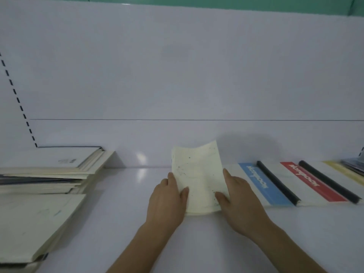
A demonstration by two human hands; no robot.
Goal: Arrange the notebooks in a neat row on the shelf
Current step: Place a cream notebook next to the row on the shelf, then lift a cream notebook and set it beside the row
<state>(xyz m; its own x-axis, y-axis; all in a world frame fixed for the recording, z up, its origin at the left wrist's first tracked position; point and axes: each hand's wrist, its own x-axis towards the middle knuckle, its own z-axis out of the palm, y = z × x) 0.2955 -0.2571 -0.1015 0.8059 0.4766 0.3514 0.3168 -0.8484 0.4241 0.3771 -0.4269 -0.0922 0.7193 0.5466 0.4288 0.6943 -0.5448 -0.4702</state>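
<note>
Two hands are used on the cream notebook (198, 177), which is gripped at its edges by the left hand (167, 201) and right hand (239, 201) just beside the blue-striped notebook (262, 184) on the shelf (128, 213), seemingly to square it into the row.

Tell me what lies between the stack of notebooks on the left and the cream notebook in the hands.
In the head view, only bare white shelf lies between the stack of notebooks and the cream notebook; nothing else rests there.
</note>
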